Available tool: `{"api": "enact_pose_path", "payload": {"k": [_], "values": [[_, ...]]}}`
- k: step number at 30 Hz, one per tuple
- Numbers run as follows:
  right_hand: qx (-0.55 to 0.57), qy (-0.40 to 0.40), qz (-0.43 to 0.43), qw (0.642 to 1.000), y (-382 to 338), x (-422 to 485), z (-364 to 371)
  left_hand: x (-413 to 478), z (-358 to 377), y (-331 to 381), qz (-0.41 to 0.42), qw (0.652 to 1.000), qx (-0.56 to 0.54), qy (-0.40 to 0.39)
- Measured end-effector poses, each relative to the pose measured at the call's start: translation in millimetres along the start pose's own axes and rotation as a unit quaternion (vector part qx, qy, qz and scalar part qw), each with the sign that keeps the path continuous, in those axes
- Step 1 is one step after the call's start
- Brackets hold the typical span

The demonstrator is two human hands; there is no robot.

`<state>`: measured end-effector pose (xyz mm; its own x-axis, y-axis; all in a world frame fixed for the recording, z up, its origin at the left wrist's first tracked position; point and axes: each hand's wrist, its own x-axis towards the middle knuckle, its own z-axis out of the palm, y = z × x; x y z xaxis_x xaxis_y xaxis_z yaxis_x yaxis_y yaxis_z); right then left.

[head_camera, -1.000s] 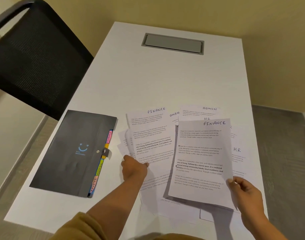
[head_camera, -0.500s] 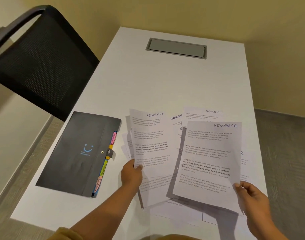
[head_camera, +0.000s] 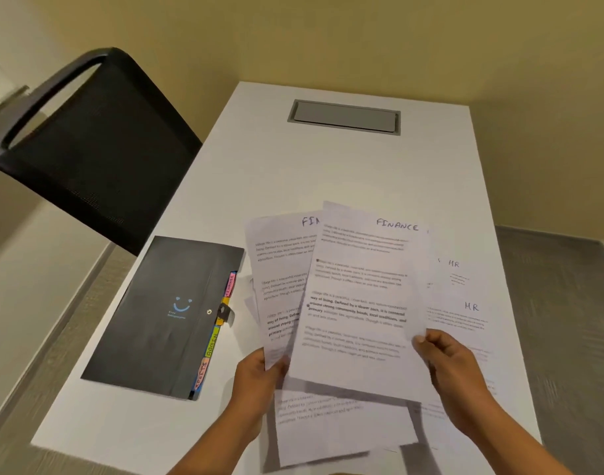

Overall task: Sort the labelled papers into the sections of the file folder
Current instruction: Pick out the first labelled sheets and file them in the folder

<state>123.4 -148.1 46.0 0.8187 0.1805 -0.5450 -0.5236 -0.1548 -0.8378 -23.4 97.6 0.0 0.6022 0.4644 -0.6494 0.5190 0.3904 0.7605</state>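
head view: both hands raised, left fingers (head_camera: 276,366) and right fingers (head_camera: 422,339) each pinching a finance sheet (head_camera: 362,303).

1. The file folder (head_camera: 163,317) is black with a small blue smiley print; its tabs (head_camera: 221,323) run pink, yellow, green and orange.
2. The papers (head_camera: 359,296) are white with black print and blue handwritten labels.
3. The bench (head_camera: 293,176) is white, with a grey inset panel (head_camera: 344,117).
4. The chair (head_camera: 88,142) is black mesh.
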Motion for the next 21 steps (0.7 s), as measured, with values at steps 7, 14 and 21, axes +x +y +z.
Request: {"api": "enact_pose_path", "payload": {"k": [7, 14, 21], "values": [[-0.060, -0.027, -0.031, 0.997, -18, -3, 17, -14, 9, 13, 0.019, 0.999, 0.018, -0.041], [-0.053, 0.004, -0.030, 0.998, -20, -2, 24, -19, 17, 27, 0.059, 0.998, 0.005, -0.034], [-0.048, 0.073, -0.036, 0.996, -7, 7, 10, -15, 17, 37, 0.065, 0.997, -0.034, -0.012]]}}
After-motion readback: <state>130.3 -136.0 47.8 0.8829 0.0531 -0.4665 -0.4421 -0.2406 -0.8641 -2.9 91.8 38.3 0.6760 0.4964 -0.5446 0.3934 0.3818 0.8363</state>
